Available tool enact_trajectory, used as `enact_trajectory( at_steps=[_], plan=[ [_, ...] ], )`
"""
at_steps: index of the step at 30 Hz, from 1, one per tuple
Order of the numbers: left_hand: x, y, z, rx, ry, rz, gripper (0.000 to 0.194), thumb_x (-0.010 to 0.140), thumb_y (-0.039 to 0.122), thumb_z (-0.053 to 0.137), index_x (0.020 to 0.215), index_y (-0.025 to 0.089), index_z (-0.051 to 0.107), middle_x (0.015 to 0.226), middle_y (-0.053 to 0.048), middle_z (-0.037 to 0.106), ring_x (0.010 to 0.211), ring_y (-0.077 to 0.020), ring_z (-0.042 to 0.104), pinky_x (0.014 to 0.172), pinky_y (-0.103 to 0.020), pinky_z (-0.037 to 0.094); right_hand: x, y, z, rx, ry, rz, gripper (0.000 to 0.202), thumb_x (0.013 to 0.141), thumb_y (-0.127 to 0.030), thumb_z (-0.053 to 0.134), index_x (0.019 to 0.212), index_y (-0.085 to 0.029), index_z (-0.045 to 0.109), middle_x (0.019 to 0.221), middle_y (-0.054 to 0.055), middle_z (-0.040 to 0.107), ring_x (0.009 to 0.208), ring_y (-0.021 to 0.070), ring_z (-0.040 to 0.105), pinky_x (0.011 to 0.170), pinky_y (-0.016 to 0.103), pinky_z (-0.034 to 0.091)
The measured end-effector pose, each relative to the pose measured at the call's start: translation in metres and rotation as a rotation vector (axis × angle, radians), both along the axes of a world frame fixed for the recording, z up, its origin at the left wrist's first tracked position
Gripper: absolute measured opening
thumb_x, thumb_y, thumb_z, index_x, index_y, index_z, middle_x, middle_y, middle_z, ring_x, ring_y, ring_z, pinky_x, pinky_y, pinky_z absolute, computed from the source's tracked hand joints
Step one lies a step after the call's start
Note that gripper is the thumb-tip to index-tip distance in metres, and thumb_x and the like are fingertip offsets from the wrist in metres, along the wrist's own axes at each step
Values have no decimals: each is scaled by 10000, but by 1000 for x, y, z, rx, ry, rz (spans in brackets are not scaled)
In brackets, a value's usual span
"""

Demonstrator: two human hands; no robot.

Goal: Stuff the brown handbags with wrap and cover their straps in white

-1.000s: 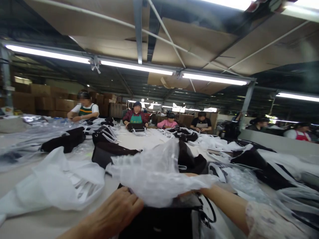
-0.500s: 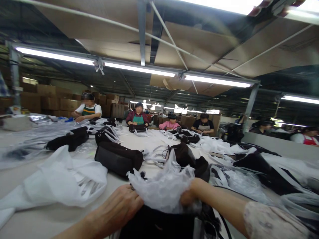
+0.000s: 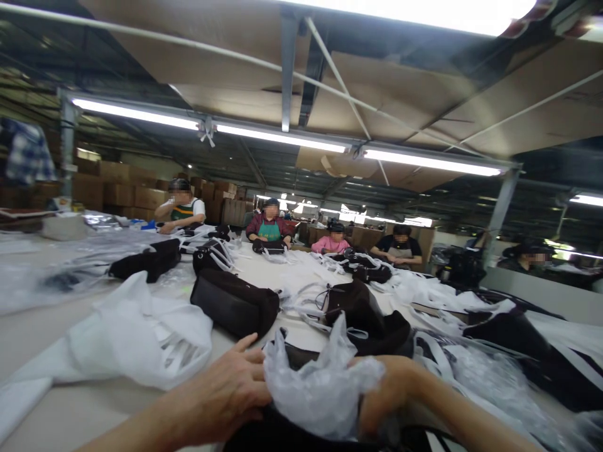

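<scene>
A clump of clear bubble wrap [image 3: 320,392] sticks up from the mouth of a black bag [image 3: 282,433] at the bottom centre. My left hand [image 3: 230,389] grips the bag's left rim beside the wrap, its index finger stretched forward. My right hand [image 3: 389,392] presses against the wrap's right side, closed on it, with its fingertips hidden and slightly blurred. Only the upper part of the bag shows; the rest falls below the picture.
A white sheet bundle [image 3: 141,339] lies at left. Finished-looking black bags [image 3: 235,301] with white-wrapped straps spread over the table [image 3: 282,270]. Plastic bags [image 3: 490,376] lie at right. Several co-workers [image 3: 271,226] sit across the table.
The view has swung slightly left. The bubble wrap's crumpled top looks narrower, and my right hand has moved closer in around it. My left index finger has lifted and stretched forward.
</scene>
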State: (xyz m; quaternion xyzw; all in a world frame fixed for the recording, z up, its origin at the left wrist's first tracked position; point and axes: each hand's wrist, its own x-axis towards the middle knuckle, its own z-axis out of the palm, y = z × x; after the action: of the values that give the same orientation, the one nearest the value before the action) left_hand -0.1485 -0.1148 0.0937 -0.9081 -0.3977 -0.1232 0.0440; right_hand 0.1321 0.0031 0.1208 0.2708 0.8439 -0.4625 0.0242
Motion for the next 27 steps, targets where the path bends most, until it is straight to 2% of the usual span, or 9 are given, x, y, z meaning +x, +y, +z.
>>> enact_trajectory(
  at_steps=[3, 6, 8, 10, 13, 16, 18, 22, 27],
  plan=[
    [1, 4, -4, 19, -22, -38, 154, 869, 217, 723, 994, 276, 655, 1131, 21, 733, 1204, -224, 581, 1185, -490, 252, 11, -15, 28, -132, 87, -45, 830, 514, -306, 934, 1283, -207, 640, 1070, 22, 730, 1082, 254, 653, 966, 318, 508],
    [6, 8, -7, 61, -39, -92, 119, 899, 205, 663, 993, 277, 674, 1083, -8, 744, 1184, -218, 596, 1167, -435, 301, 14, -20, 44, -264, 314, -10, 1228, 460, -432, 976, 1516, -231, 383, 1439, 149, 554, 1346, 319, 494, 1114, 409, 383],
    [8, 10, -7, 77, -47, -117, 148, 910, 188, 628, 1014, 282, 676, 1083, -13, 746, 1169, -214, 606, 1155, -416, 323, 10, -11, 44, -423, 385, 33, 1117, 532, -717, 845, 1446, -181, 492, 1416, 216, 565, 1334, 357, 513, 1083, 453, 403],
    [10, 10, -6, 85, -47, -129, 167, 917, 190, 608, 1038, 285, 671, 1083, -13, 748, 1153, -212, 617, 1144, -408, 341, 0, 3, 38, -513, 383, -31, 944, 719, -885, 530, 1317, -159, 621, 1350, 240, 614, 1237, 358, 602, 979, 464, 478],
    [11, 10, -6, 101, -36, -114, 158, 926, 216, 601, 1054, 279, 668, 1033, -19, 756, 1124, -217, 633, 1114, -399, 379, -29, 18, 21, -422, 304, -100, 834, 820, -813, 503, 1395, -212, 563, 1451, 193, 545, 1250, 315, 597, 959, 432, 490],
    [7, 8, -10, 121, -41, -70, 125, 923, 222, 607, 1028, 254, 667, 1005, -27, 756, 1059, -212, 662, 1057, -365, 427, -62, 12, 4, -313, 214, 95, 1049, 709, -677, 768, 1549, -218, 338, 1551, 150, 437, 1398, 301, 441, 1142, 419, 326],
    [3, 5, -14, 112, -46, -37, 63, 921, 228, 617, 959, 241, 665, 957, -11, 758, 965, -196, 689, 956, -319, 473, -74, 1, -1, -255, 147, 201, 1093, 711, -628, 794, 1570, -192, 275, 1587, 129, 378, 1452, 302, 346, 1193, 394, 230],
    [-2, -2, -16, 83, -31, 2, 70, 910, 303, 680, 909, 240, 650, 917, 25, 758, 873, -191, 695, 727, -292, 471, -73, -16, 0, -178, 107, 333, 888, 787, -697, 665, 1489, -191, 469, 1421, 88, 579, 1322, 318, 501, 1115, 365, 355],
    [7, 0, -12, 128, -8, -56, 68, 936, 262, 645, 889, 217, 623, 922, -19, 745, 914, -201, 664, 779, -301, 453, -74, -25, -6, -156, 255, 330, 841, 790, -814, 534, 1372, -209, 588, 1332, 81, 603, 1250, 287, 529, 1110, 355, 360]
  ],
)
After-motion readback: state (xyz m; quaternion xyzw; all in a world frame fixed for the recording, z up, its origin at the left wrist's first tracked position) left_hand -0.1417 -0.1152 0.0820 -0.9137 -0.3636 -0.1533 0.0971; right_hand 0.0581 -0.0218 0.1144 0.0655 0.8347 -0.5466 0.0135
